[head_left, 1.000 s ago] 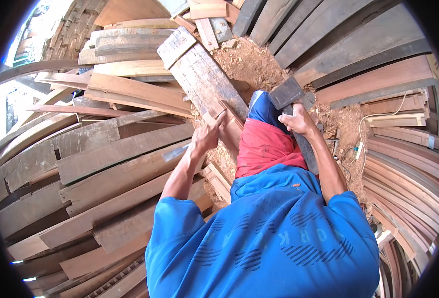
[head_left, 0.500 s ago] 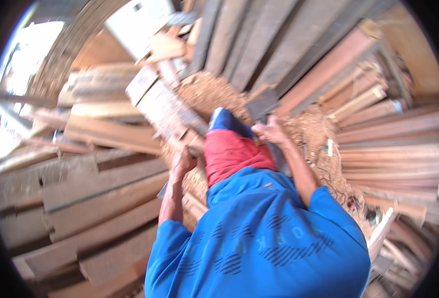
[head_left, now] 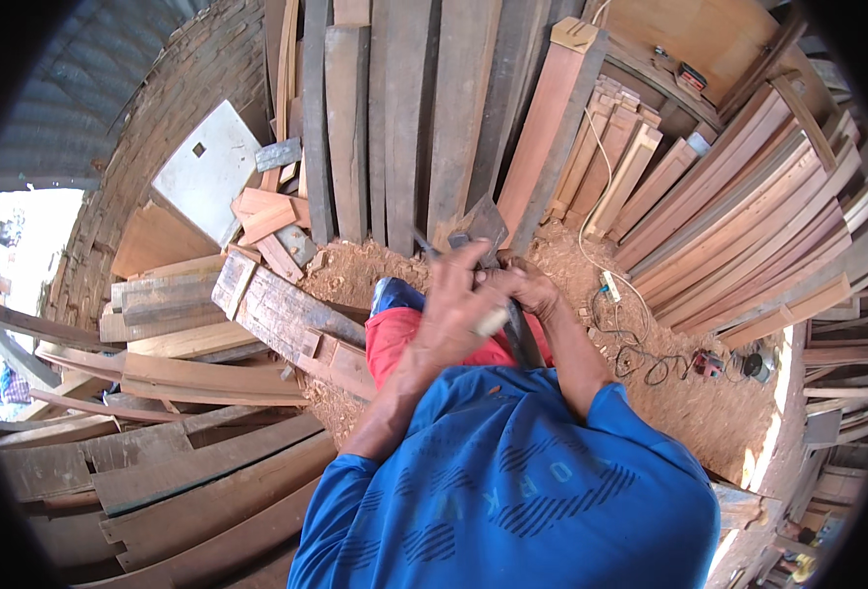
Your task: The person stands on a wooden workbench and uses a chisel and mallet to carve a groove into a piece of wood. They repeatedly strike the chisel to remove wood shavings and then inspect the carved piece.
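In front of my lap, my left hand (head_left: 446, 309) crosses toward the right one, its fingers smeared by motion. A pale handle (head_left: 494, 321) shows at its palm and a narrow dark tip (head_left: 424, 241) sticks out past its fingers, like a chisel. My right hand (head_left: 532, 287) grips a dark tool with a flat, wide blade (head_left: 485, 221), perhaps a hatchet or adze; its dark handle (head_left: 523, 344) runs down toward my shirt. Left of my red shorts rests a worn wooden beam (head_left: 287, 306), with a reddish wood piece (head_left: 341, 363) at its near end.
Tall dark planks (head_left: 394, 128) stand ahead, and reddish boards (head_left: 748, 206) are stacked at the right. More boards (head_left: 208, 491) lie at the left. Wood shavings (head_left: 669, 412) cover the ground, with a cable (head_left: 640, 355) and a power strip (head_left: 610, 287) on them.
My left hand has come up from the beam and over to my right hand. The wide-bladed tool has shifted left with my right hand, and the view has turned.
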Tool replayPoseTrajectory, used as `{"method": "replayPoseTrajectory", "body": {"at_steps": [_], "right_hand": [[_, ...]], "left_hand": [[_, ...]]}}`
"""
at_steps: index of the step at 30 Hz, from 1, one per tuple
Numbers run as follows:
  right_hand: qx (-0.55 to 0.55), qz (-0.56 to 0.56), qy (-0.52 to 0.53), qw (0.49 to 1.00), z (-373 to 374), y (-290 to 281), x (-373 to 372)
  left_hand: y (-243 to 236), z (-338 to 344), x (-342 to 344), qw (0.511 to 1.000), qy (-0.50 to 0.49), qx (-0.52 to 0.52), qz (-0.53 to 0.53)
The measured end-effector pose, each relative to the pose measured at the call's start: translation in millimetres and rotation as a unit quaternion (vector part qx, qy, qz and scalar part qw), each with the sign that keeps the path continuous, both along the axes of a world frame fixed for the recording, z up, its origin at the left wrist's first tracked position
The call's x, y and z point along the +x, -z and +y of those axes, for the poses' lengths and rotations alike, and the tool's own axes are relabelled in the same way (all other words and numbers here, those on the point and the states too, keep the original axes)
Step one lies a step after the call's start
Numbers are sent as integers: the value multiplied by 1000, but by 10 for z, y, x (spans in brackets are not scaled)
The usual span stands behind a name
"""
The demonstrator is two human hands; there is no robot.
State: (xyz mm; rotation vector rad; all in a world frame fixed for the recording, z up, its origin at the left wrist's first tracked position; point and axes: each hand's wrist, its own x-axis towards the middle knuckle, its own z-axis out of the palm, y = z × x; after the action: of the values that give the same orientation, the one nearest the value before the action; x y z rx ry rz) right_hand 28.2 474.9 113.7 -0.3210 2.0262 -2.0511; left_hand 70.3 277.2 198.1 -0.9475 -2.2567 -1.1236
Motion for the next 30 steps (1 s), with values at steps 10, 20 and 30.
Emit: {"method": "replayPoseTrajectory", "body": {"at_steps": [10, 20, 30], "right_hand": [[-112, -165, -6, 980, 118, 47, -17], [-71, -296, -57, 951, 287, 362, -511], [-27, -331, -47, 942, 851, 414, -1612]], "left_hand": [[539, 211, 384, 984, -28, -128, -119], [2119, -1924, 1059, 666, -523, -166, -505], [2867, -620, 2099, 490, -657, 191, -540]]}}
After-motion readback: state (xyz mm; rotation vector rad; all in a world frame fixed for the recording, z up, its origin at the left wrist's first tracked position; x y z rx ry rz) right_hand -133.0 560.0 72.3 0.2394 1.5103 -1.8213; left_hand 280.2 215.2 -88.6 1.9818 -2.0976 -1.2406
